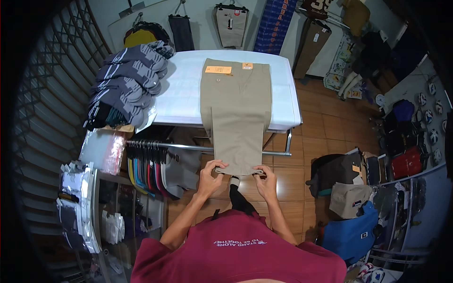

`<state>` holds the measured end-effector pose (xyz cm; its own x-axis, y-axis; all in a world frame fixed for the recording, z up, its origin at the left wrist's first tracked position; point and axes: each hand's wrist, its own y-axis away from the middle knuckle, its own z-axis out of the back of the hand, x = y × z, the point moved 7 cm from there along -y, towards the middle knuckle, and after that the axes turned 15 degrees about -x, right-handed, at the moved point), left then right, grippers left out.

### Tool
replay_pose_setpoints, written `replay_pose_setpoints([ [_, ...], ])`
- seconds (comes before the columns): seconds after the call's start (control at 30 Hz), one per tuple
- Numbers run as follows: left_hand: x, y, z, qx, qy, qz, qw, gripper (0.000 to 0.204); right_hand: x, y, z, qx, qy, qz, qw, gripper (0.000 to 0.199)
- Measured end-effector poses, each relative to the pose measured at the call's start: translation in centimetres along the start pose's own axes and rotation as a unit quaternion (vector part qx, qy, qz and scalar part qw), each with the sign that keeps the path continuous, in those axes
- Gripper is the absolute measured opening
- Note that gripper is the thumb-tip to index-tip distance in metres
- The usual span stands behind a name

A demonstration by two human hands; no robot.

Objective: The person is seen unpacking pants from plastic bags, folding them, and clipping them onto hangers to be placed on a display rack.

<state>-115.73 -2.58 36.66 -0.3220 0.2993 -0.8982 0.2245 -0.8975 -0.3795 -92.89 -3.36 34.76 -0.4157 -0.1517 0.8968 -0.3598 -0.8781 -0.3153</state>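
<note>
A pair of khaki trousers [238, 106] lies lengthwise on a white-covered table [181, 89], the waist end with its orange tags at the far side. The legs hang over the table's near edge toward me. My left hand [211, 177] pinches the left corner of the leg hem between thumb and fingers. At the opposite corner, my right hand [266, 181] grips the hem in the same way. Between the two hands the hem is stretched fairly straight, above the tiled floor.
Grey-and-black folded garments [127, 78] are piled on the table's left end. Below the near edge runs a metal rail [184, 147] with coloured shirts on hangers. A glass cabinet [127, 207] stands at left. Bags, including a blue one [351, 233], stand at right.
</note>
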Motion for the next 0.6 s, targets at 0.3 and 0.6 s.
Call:
replay_pose_setpoints([
  [0.3,2.0,8.4,1.9,-0.005,-0.001,0.081,0.997,0.012,-2.9,8.0,0.9,0.052,-0.054,-0.128,0.989,0.014],
  [0.6,6.5,13.0,1.9,0.026,-0.054,0.062,0.996,0.022,-11.0,12.9,-1.1,0.098,-0.053,-0.272,0.956,0.031],
])
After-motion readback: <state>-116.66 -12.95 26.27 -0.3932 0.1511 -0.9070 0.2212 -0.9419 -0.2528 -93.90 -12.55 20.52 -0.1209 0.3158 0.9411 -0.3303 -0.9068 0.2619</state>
